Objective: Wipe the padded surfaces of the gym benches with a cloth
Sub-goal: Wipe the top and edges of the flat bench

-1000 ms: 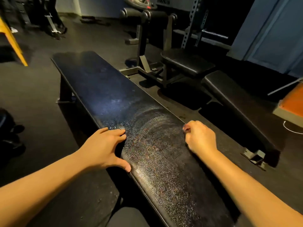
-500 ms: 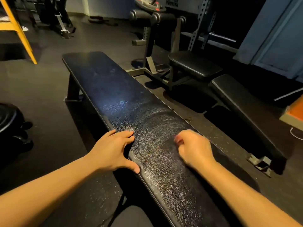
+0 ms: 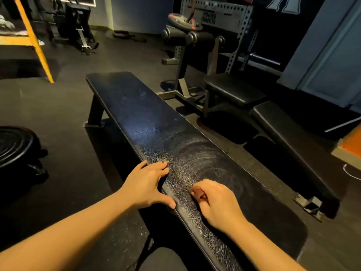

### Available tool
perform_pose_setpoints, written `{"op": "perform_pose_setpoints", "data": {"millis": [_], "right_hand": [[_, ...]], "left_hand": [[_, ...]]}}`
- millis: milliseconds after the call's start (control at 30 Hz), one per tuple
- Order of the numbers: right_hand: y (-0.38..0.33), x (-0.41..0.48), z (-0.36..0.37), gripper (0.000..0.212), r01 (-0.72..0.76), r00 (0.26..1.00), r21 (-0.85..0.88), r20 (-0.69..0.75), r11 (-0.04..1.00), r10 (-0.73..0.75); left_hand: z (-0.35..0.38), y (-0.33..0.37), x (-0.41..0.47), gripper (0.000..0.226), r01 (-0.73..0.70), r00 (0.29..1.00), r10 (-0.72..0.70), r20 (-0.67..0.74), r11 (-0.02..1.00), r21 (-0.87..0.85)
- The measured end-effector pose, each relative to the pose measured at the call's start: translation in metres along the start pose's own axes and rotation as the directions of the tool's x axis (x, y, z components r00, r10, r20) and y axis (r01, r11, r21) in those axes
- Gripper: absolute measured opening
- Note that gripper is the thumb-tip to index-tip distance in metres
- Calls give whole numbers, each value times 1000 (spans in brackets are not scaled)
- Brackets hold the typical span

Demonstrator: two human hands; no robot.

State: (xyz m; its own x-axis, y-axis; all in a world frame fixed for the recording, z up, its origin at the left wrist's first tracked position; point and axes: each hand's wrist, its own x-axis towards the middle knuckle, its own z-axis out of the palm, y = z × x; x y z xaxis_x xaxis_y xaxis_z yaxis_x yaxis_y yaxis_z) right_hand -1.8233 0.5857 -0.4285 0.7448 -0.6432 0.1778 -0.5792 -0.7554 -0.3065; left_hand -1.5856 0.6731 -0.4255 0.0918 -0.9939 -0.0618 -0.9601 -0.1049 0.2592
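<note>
Laying both hands on the long black bench pad point(image 3: 148, 118) — left hand point(image 3: 146, 184) released and flat at the near left edge, thumb hooking over the rim. Clenching right hand point(image 3: 214, 204) on the pad just beside it; not possible telling whether gripping a cloth. Showing circular smears point(image 3: 199, 159) ahead of the knuckles — second bench point(image 3: 289, 145) standing to the right.
</note>
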Motion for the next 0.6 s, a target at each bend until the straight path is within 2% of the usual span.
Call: {"op": "perform_pose_setpoints", "data": {"millis": [67, 133, 200, 300, 367, 433, 467, 533, 600], "right_hand": [[24, -14, -14, 21, -133, 990, -99, -56, 986, 128], [33, -14, -23, 20, -364, 929, -126, -125, 923, 349], [28, -6, -27, 19, -488, 871, -89, -106, 868, 479], [9, 9, -30, 21, -491, 868, 190, 24, 850, 496], [-1, 13, -38, 21, -481, 863, 417, 70, 771, 501], [-7, 12, -47, 21, -484, 845, 590, 123, 647, 520], [-9, 12, -50, 20, -481, 837, 659, 149, 578, 527], [-13, 10, -52, 19, -452, 826, 772, 172, 447, 537], [-19, 10, -53, 20, -405, 831, 835, 165, 373, 532]], "left_hand": [[-3, 2, -1, 132, 4, 1000, -4, 18, 1000, 12], [-6, 5, -2, 132, 12, 999, -14, 49, 999, 46], [-11, 10, -3, 133, 23, 996, -29, 83, 997, 78], [-17, 16, -4, 132, 52, 993, -63, 98, 993, 109], [-17, 16, -3, 130, 62, 992, -71, 103, 994, 88], [-17, 16, -4, 130, 67, 991, -63, 122, 998, -23], [-20, 19, -5, 131, 75, 991, -58, 124, 988, -137], [-27, 31, -5, 124, 71, 996, -43, 79, 914, -400], [-35, 47, -1, 104, 15, 1000, -14, 5, 810, -587]]}}
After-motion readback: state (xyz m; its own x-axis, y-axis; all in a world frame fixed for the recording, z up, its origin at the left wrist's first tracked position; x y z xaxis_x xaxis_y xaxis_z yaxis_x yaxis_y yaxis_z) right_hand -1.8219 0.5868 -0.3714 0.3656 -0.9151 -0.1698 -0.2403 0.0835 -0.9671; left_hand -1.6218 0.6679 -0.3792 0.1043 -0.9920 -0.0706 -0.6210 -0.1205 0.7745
